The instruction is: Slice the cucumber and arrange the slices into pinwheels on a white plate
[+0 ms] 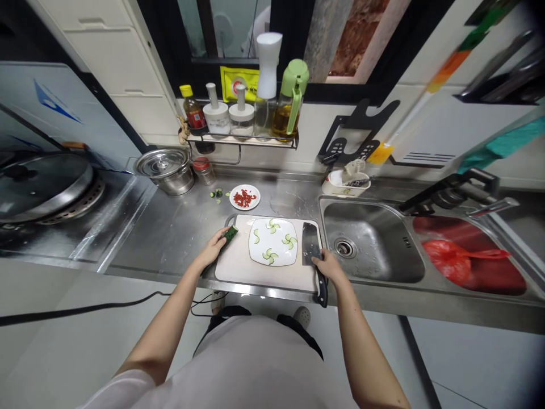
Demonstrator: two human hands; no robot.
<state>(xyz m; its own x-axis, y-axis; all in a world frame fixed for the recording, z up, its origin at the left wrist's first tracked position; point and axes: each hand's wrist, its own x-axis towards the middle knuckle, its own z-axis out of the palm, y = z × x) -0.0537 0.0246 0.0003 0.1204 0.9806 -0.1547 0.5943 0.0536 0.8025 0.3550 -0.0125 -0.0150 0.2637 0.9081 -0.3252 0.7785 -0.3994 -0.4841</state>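
My left hand (215,245) is closed around a dark green piece of cucumber (231,232) at the left edge of the white cutting board (234,271). At the board's right side lies a cleaver (309,238), its dark blade flat and its black handle reaching past the front edge. My right hand (329,264) grips it where blade and handle meet. Between my hands, a white squarish plate (260,245) rests on the board. Thin cucumber slices (269,256) form pinwheel shapes on it, with a smaller group (256,236) at its left.
Behind the board stand a small plate (233,203) of chopped red pieces (244,197) and some cucumber scraps (218,194). A steel pot (174,179) is at back left, a covered wok (46,187) farther left. The sink (370,244) adjoins on the right. A seasoning rack (255,141) hangs above.
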